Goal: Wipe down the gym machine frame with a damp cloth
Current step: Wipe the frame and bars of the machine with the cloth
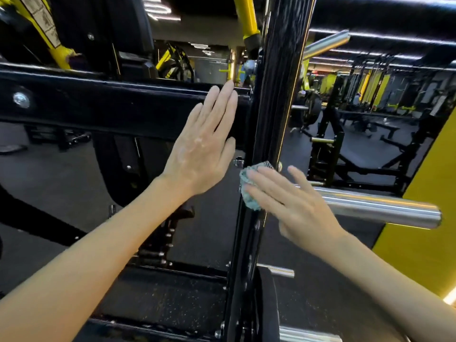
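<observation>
A black upright post (276, 99) of the gym machine frame runs top to bottom through the middle of the view. A black horizontal beam (103, 107) joins it from the left. My right hand (288, 201) presses a crumpled teal cloth (249, 191) flat against the post at mid height, fingers spread over it. My left hand (204, 141) is held up flat with fingers extended, in front of the beam just left of the post, holding nothing.
A chrome weight peg (385, 211) sticks out to the right of the post under my right hand, another chrome peg (325, 43) higher up. Yellow frame tubes (246, 16) stand behind. Benches and racks (350, 154) fill the right background on dark rubber floor.
</observation>
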The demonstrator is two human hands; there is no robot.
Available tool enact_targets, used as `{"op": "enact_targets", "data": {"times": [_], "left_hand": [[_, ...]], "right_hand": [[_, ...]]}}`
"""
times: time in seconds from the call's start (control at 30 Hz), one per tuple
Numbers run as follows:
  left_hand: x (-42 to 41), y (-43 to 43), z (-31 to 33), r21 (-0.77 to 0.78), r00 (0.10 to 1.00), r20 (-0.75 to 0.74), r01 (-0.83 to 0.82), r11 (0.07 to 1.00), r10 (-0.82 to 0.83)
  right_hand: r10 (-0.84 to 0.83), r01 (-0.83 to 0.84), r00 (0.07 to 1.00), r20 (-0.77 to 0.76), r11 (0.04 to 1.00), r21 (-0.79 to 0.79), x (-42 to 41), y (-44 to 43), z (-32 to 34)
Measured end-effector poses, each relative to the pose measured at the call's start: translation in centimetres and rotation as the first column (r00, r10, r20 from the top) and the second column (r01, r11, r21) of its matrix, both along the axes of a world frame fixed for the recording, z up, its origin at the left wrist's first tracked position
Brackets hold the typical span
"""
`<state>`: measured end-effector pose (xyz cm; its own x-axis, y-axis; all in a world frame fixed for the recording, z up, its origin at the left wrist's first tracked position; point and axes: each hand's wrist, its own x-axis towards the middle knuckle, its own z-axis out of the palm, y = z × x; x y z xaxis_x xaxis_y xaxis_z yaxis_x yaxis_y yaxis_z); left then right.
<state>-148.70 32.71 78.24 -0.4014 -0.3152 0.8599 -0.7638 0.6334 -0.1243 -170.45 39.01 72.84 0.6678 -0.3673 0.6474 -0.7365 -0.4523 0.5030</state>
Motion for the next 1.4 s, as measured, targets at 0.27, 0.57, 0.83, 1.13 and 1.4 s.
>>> {"op": "enact_targets", "data": {"times": [0.27,0.57,0.83,1.13,1.4], "left_hand": [[-1.0,-1.4,-1.9,-0.169,0.993,0.012,-0.115,0.979,0.118],[-1.2,-2.2,-4.4,-0.287,0.999,-0.002,-0.051,0.957,0.053],[-1.5,-1.5,-5.5,-0.315,0.989,0.148,0.026,0.949,0.022],[-1.9,-0.3,-5.8,-0.300,0.972,0.211,-0.033,0.953,0.101],[-0.8,-0.3,-4.9,-0.279,0.957,0.255,-0.060,0.958,0.135]], "right_hand": [[-0.082,0.086,0.996,0.043,0.991,-0.106,0.8,-0.8,9.1],[0.098,-0.065,0.984,0.150,0.975,-0.212,1.7,-1.9,-1.8],[0.121,-0.110,0.987,0.106,0.988,-0.108,0.7,-1.7,-16.0],[-0.019,0.037,0.995,0.103,0.983,-0.178,0.2,-0.8,-10.9],[0.032,0.009,0.980,0.198,0.979,-0.202,1.1,-1.6,-3.2]]}}
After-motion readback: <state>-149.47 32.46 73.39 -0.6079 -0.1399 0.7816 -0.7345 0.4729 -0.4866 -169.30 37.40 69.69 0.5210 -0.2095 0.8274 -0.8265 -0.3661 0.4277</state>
